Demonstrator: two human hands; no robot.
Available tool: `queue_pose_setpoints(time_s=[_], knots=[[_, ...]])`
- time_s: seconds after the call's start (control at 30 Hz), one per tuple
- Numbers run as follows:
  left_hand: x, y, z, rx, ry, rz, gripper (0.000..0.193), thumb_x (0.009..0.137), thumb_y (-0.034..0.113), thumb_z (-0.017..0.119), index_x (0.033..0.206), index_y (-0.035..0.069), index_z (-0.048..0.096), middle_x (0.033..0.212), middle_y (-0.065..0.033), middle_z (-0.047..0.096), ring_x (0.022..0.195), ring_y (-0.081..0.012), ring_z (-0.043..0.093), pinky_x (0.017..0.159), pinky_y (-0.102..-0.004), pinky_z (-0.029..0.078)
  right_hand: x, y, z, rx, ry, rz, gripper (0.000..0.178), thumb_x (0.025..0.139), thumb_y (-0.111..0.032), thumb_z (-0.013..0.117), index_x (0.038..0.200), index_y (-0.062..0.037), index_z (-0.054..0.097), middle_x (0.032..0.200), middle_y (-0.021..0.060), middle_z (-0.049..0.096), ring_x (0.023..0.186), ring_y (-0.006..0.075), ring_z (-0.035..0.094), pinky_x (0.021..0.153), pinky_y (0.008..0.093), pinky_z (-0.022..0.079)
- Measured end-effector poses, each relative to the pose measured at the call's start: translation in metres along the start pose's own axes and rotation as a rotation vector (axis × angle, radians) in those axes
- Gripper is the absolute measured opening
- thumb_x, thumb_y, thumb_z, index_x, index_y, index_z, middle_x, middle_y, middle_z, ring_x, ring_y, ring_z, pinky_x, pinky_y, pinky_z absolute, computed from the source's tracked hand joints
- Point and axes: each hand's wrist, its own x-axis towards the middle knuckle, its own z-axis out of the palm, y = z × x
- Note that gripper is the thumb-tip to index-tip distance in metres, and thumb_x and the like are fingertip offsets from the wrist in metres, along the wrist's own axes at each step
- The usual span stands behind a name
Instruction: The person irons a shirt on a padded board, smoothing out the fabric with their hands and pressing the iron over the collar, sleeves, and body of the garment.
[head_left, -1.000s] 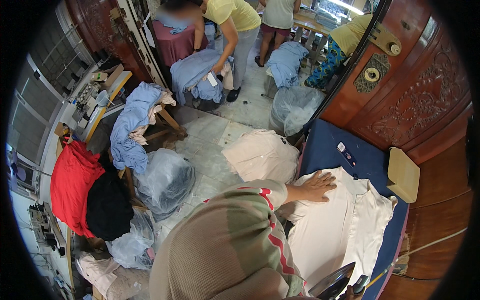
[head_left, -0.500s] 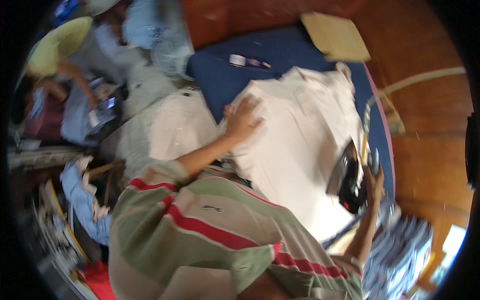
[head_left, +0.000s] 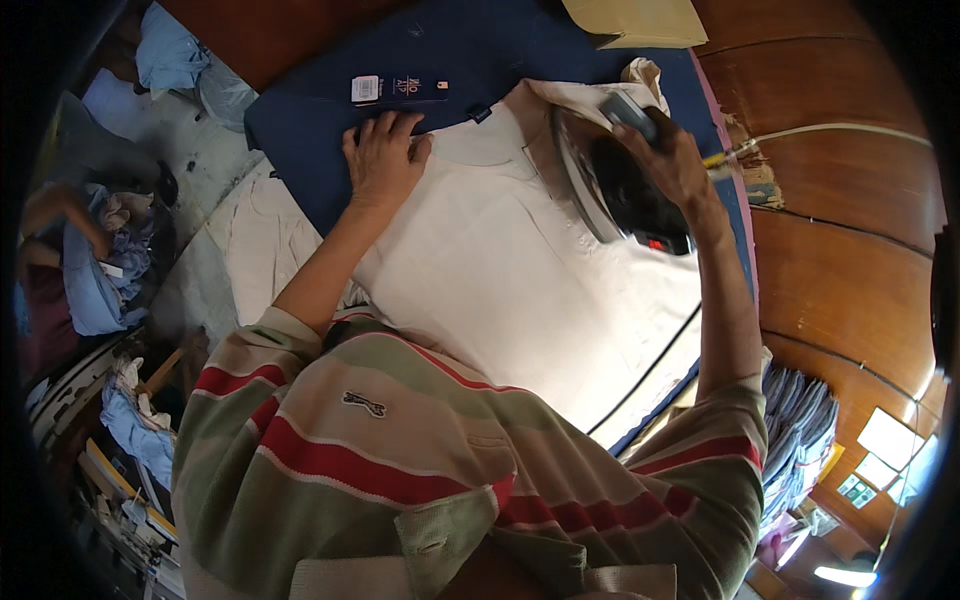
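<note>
A cream shirt [head_left: 490, 260] lies spread over a dark blue ironing cloth, with creases near its button front. My right hand [head_left: 672, 165] grips the handle of a steam iron [head_left: 625, 190], which is over the shirt's far right part, its metal edge facing left. Whether the whole soleplate touches the fabric I cannot tell. My left hand [head_left: 385, 165] rests with spread, bent fingers at the shirt's far left edge, fingertips on the blue cloth [head_left: 310, 130]. Just beyond them lies a dark tag with a white label [head_left: 400, 90].
A pale hose [head_left: 820, 130] reaches the iron from the right, and a black cord [head_left: 650, 365] crosses the shirt. Cardboard [head_left: 640, 22] lies at the far edge beside a wooden panel [head_left: 840, 270]. Folded clothes [head_left: 795, 435] are stacked at right; another person's arm [head_left: 75, 215] handles blue garments at left.
My right hand has carried the iron from the shirt's near right side to its far part. My left hand has slid farther away, off the shirt's side to its far left edge.
</note>
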Motion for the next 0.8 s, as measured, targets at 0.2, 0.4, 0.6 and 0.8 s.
queue_pose_setpoints(time_s=[0.2, 0.4, 0.6, 0.8], knots=[[0.001, -0.002, 0.003, -0.041, 0.046, 0.032, 0.023, 0.08, 0.025, 0.059, 0.101, 0.015, 0.063, 0.093, -0.0031, 0.062, 0.094, -0.0221, 0.054, 0.092, -0.0412, 0.028, 0.066, -0.012, 0.027, -0.152, -0.066, -0.15, 0.05, 0.085, -0.045, 0.056, 0.106, -0.0006, 0.056, 0.087, 0.0201, 0.063, 0.078, 0.0291, 0.06, 0.075, 0.0355, 0.046], [0.001, -0.011, 0.002, -0.243, 0.023, 0.073, 0.022, 0.078, 0.013, 0.061, 0.1, 0.015, 0.063, 0.077, 0.0011, 0.059, 0.077, -0.0155, 0.054, 0.089, -0.037, 0.031, 0.093, -0.008, 0.036, -0.12, -0.08, -0.242, 0.044, 0.081, -0.042, 0.06, 0.103, -0.0027, 0.058, 0.086, 0.0232, 0.062, 0.084, 0.0366, 0.06, 0.074, 0.039, 0.048], [0.003, -0.01, 0.004, -0.317, 0.03, 0.04, 0.024, 0.076, 0.009, 0.062, 0.099, 0.015, 0.063, 0.071, 0.003, 0.055, 0.072, -0.0138, 0.053, 0.087, -0.0357, 0.032, 0.089, 0.012, 0.039, -0.154, -0.138, -0.461, 0.049, 0.076, -0.044, 0.065, 0.105, -0.0047, 0.06, 0.075, 0.0203, 0.064, 0.076, 0.032, 0.065, 0.07, 0.0363, 0.051], [0.002, -0.011, 0.003, -0.316, 0.035, 0.026, 0.025, 0.074, 0.009, 0.061, 0.098, 0.015, 0.063, 0.067, 0.0033, 0.053, 0.072, -0.0136, 0.053, 0.088, -0.0358, 0.032, 0.09, -0.003, 0.03, -0.174, -0.281, -0.41, 0.043, 0.078, -0.038, 0.065, 0.107, -0.0072, 0.06, 0.075, 0.0178, 0.065, 0.069, 0.0278, 0.066, 0.07, 0.0344, 0.052]])
